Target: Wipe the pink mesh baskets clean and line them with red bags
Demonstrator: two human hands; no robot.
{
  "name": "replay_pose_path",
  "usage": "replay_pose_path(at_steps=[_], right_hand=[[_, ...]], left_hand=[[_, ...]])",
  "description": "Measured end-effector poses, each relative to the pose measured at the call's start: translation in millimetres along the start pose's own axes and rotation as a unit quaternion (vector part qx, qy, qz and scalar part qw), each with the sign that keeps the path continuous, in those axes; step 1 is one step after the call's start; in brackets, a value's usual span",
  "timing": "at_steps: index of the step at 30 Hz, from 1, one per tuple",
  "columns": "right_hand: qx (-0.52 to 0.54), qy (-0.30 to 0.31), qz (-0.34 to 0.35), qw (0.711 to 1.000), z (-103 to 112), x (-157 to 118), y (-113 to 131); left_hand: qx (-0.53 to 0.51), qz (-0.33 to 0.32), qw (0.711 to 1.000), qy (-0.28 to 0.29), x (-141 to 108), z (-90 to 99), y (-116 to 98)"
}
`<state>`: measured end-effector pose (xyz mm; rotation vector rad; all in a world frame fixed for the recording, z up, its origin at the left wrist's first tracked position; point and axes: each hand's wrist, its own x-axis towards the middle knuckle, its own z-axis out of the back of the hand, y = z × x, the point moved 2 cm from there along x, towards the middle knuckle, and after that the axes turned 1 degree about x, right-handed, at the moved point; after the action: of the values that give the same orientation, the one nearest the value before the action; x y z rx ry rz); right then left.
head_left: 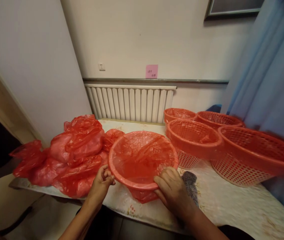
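A red plastic basket (115,173) stands in front of me, lined with a thin red plastic bag (142,160) that is folded over its rim. My right hand (171,188) grips the near right part of the rim, fingers over the top. At the rim's near left side is my left hand (103,181), its fingers curled in and the thumb pressed to them. Whatever is pinched there, if anything, is too small to make out.
Filled red plastic bags (74,156) are heaped on the table's left. Several more red baskets (194,133), at least some bag-lined, stand at the right by a blue curtain (274,73). A dark grey cloth-like item (190,185) lies beside my right hand. A radiator (132,103) runs behind the table (231,206).
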<state>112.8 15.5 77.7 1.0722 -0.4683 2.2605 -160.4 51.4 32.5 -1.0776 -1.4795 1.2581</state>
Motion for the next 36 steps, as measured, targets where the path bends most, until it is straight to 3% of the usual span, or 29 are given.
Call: replay_pose_path(at_steps=[4,8,10,13,15,16,18,20,22,24,26,28,30,36], right_hand=[[-0.017,0.007,-0.008,1.0,-2,-1,0],[-0.018,0.005,-0.012,1.0,-3,-2,1],[-0.015,0.006,-0.015,1.0,-4,-2,1],[-0.012,0.013,-0.023,1.0,-5,-4,0],[-0.013,0.016,-0.024,1.0,-5,-5,1],[-0.014,0.017,-0.022,1.0,-5,-6,1],[-0.017,0.018,-0.017,1.0,-4,-6,2],[-0.017,0.02,-0.014,1.0,-4,-7,3],[-0.015,0.02,-0.016,1.0,-3,-8,4],[-0.012,0.018,-0.02,1.0,-2,-8,5],[-0.008,0.016,-0.021,1.0,1,-9,7],[-0.007,0.015,-0.016,1.0,3,-9,11],[-0.003,0.012,-0.009,1.0,6,-9,17],[0.017,-0.022,-0.023,0.999,16,-25,39]], left_hand=[[0.089,-0.063,0.988,-0.107,-3,9.6,-15],[0.18,-0.214,0.945,-0.168,-29,3.4,-53],[0.187,-0.273,0.936,-0.117,-45,-7.6,-68],[0.22,-0.331,0.915,0.07,-62,-31.1,-74],[0.287,-0.356,0.869,0.191,-66,-46.1,-69],[0.331,-0.365,0.841,0.224,-66,-51.6,-65],[0.408,-0.378,0.796,0.238,-64,-57.1,-58],[0.438,-0.388,0.777,0.231,-61,-56.5,-53],[0.409,-0.383,0.795,0.231,-60,-51.7,-54],[0.344,-0.358,0.847,0.192,-55,-44.9,-60],[0.269,-0.324,0.902,0.096,-46,-38.1,-72],[0.217,-0.298,0.93,0.004,-32,-34.4,-84],[0.214,-0.284,0.934,-0.029,-16,-34.8,-93],[0.347,-0.233,0.908,-0.021,15,-33.3,-92]])
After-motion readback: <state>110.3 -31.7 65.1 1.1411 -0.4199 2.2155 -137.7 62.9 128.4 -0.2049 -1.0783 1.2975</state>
